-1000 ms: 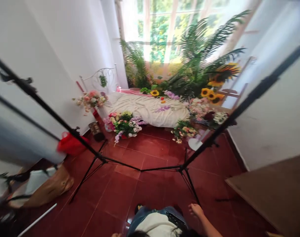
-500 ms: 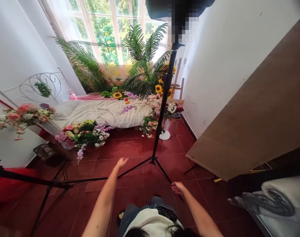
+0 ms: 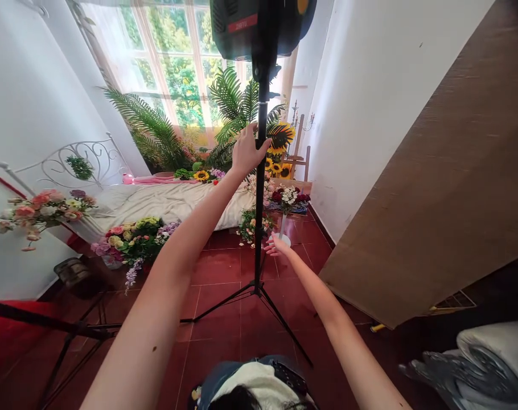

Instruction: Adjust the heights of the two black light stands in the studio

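A black light stand [image 3: 258,199] rises upright from its spread tripod legs, with a dark lamp head [image 3: 242,28] at its top. High on the pole is my left hand [image 3: 248,149], its fingers apart around the upper section at the left side; whether it grips the pole is hard to see. Lower down, my right hand [image 3: 277,246] is just right of the pole, open, palm turned toward it and fingers spread, holding nothing. Behind that hand stands a white round base [image 3: 284,240] with a vase of white flowers [image 3: 289,195].
A bed [image 3: 177,196] with flower arrangements [image 3: 135,239] lies beyond the stand. Another black tripod [image 3: 77,328] is at the left. On the right a large brown board [image 3: 434,188] leans, near a silver-framed seat [image 3: 493,353]. Palm fronds and a window are behind.
My left hand has risen from low beside the stand to its upper pole. My right hand has moved up from a tripod leg toward the lower pole. The view has shifted, showing the lamp head.
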Demonstrator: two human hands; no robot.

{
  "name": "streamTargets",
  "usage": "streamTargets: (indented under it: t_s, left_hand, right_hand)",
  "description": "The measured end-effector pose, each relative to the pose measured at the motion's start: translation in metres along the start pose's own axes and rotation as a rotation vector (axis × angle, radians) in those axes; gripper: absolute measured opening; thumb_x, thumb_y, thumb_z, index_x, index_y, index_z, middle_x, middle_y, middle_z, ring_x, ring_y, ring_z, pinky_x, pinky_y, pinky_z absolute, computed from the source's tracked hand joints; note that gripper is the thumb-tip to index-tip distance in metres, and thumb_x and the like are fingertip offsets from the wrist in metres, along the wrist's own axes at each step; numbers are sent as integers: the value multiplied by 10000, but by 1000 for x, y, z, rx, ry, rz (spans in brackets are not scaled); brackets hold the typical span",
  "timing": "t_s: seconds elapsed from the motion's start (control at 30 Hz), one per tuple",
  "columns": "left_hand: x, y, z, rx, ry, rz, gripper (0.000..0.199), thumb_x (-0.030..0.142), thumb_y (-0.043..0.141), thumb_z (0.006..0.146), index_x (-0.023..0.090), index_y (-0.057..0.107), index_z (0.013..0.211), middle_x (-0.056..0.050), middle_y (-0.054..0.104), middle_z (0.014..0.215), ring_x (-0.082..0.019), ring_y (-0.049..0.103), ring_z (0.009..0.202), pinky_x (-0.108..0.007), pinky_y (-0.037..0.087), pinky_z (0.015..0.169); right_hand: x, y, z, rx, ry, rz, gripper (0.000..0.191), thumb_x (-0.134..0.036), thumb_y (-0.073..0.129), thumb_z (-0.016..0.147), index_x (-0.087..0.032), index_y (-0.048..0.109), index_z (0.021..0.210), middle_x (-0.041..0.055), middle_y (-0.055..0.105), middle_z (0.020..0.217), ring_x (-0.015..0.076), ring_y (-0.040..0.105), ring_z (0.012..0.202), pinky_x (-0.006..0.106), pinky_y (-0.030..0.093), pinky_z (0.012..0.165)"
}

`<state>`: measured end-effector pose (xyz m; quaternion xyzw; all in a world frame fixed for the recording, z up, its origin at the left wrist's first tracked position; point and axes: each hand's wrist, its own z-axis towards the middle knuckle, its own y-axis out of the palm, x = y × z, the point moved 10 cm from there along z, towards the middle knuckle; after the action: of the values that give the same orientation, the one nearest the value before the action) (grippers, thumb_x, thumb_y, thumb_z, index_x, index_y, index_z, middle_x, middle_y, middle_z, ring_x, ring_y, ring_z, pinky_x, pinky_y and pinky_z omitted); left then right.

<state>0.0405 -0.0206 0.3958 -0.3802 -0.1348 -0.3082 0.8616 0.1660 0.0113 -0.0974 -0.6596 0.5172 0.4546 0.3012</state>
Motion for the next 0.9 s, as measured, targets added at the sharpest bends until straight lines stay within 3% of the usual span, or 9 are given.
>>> streamTargets:
  t_s: [0.17, 0.37, 0.47, 0.63, 0.9]
  left_hand:
    - [0, 27, 7, -162, -124, 281, 715, 539, 534, 799, 121, 351, 1350, -211, 538, 1254, -336, 422, 1256, -437, 360, 1024]
    - [-14, 35, 24, -183, -126, 361, 683, 598, 574, 739, 163, 486, 1258, -166, 592, 1131, -349, 456, 1200, -446, 381, 990]
    - [-15, 35, 33, -178, -141, 377, 699, 603, 614, 699, 163, 518, 1233, -149, 602, 1096, -344, 461, 1187, -429, 395, 979]
    - [-16, 41, 46, -202, -169, 390, 752, 580, 691, 626, 160, 529, 1228, -145, 613, 1061, -355, 476, 1170, -433, 427, 953]
    - [-35, 55, 61, -196, -217, 404, 693, 520, 656, 664, 142, 539, 1232, -149, 611, 1079, -329, 495, 1136, -432, 432, 945]
  right_hand:
    - [-5, 24, 1, -71, 47, 115, 536, -647, 325, 897, -154, 532, 918, 97, 699, 741, 160, 647, 605, 263, 506, 587]
    - [-4, 30, 7, -47, 76, 347, 503, -656, 342, 887, -190, 484, 760, 55, 645, 675, 137, 612, 591, 227, 468, 542]
    - [-7, 42, 7, -144, 124, 498, 484, -609, 344, 911, -204, 417, 655, 4, 560, 567, 101, 508, 481, 197, 387, 459]
    - [-23, 59, 9, -308, 27, 669, 506, -526, 336, 940, -223, 288, 538, -59, 327, 425, 83, 310, 382, 202, 293, 402]
    - [-28, 56, 17, -243, -115, 703, 505, -415, 323, 963, -209, 158, 533, -69, 202, 417, 67, 216, 366, 199, 271, 398]
